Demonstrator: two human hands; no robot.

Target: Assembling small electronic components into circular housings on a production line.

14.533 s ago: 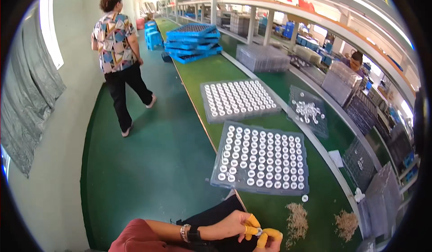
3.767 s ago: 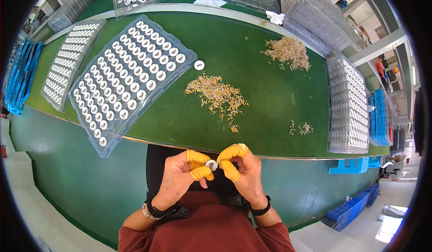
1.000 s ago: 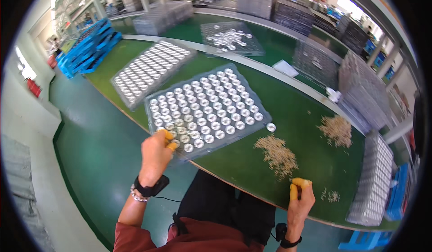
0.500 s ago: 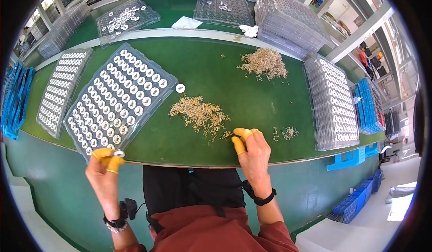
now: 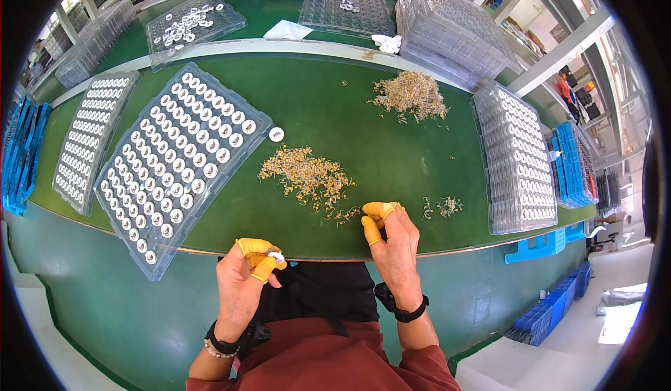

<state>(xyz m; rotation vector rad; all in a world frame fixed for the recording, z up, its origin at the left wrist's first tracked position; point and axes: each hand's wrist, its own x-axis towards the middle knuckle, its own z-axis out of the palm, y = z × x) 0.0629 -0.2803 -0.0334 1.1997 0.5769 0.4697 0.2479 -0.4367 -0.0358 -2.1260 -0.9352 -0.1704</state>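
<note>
My left hand [image 5: 244, 272], in yellow finger cots, pinches a small white round part [image 5: 277, 257] just off the table's front edge. My right hand [image 5: 393, 241], also in yellow finger cots, rests at the front of the table with thumb and forefinger brought together beside a few loose wire parts [image 5: 346, 215]. Anything between those fingertips is too small to make out. Left of that hand lies a pile of small wire parts with yellow-orange bits [image 5: 307, 174]. A clear tray [image 5: 159, 255] of white round parts lies tilted at left, its near corner over the table edge.
Another filled tray [image 5: 78, 185] stands farther left. One loose white part [image 5: 277, 134] sits by the tray's corner. A second wire pile [image 5: 411, 96] lies farther back, a small cluster [image 5: 447, 206] to the right. Stacked trays [image 5: 500, 174] stand at right; a ledge [image 5: 328, 47] runs behind.
My left hand has moved right, from the tray's near corner towards my middle, carrying the white round part. The right hand has hardly moved. The view has shifted slightly.
</note>
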